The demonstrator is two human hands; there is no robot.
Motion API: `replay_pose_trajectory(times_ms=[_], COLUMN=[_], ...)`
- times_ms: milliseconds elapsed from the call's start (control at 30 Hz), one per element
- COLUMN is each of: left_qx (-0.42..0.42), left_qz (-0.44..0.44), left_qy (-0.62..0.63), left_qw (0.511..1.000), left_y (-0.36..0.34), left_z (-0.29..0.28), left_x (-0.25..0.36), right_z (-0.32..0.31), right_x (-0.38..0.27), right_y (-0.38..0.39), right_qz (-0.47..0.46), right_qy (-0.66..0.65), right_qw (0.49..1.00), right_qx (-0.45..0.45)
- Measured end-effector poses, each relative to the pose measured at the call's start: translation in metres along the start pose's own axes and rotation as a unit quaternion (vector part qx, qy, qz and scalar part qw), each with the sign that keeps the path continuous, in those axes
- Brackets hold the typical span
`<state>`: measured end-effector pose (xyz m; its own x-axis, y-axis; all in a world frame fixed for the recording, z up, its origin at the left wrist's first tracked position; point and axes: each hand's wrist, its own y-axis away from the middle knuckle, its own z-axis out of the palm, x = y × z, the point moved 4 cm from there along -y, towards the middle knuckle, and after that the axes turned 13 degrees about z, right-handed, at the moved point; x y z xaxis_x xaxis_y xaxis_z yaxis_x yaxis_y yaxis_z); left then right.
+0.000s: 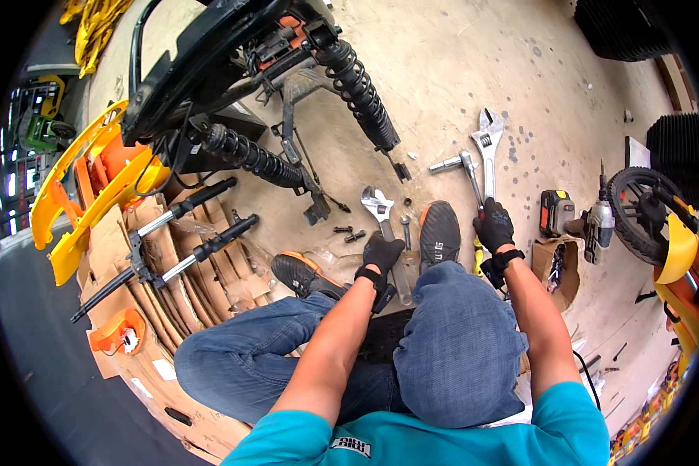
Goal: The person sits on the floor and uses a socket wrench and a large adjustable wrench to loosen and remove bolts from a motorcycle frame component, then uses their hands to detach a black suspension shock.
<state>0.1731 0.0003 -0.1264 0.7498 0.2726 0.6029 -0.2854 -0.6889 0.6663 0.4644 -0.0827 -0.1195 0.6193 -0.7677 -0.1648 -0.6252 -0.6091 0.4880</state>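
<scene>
Concrete floor (458,70), bare beyond two adjustable wrenches. Left hand (381,254) grips the nearer wrench (378,206); right hand (494,225) grips a ratchet handle (469,172) just beside the far wrench (487,144). Two shock absorbers (357,85) lie left.

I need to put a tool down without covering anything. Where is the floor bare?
Bare concrete floor lies beyond the large adjustable wrench, right of the coil shock absorber. It is crowded around the left hand and right hand: wrenches, bolts, shoes.
</scene>
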Motion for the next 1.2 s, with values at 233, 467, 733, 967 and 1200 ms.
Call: replay_pose_trajectory(times_ms=[233, 467, 733, 967, 1200], left_qx=[0.03, 0.153, 0.149, 0.114, 0.072], left_qz=[-0.06, 0.141, 0.312, 0.294, 0.271], left_qy=[0.419, 0.288, 0.208, 0.183, 0.147], left_qw=[0.906, 0.935, 0.915, 0.931, 0.948], left_y=[0.027, 0.069, 0.102, 0.105, 0.103], left_z=[0.0, -0.092, -0.186, -0.207, -0.214], left_x=[0.031, 0.111, 0.2, 0.226, 0.236], right_z=[-0.001, -0.002, -0.003, -0.001, 0.004], right_x=[0.002, -0.002, 0.004, 0.006, 0.01], right_y=[-0.002, 0.001, 0.004, 0.007, 0.004], right_qz=[0.033, 0.023, 0.04, 0.028, 0.024], right_qy=[0.014, -0.017, -0.035, -0.04, -0.045], right_qw=[0.999, 1.0, 0.999, 0.999, 0.998], right_qx=[-0.013, -0.005, 0.004, 0.016, 0.031])
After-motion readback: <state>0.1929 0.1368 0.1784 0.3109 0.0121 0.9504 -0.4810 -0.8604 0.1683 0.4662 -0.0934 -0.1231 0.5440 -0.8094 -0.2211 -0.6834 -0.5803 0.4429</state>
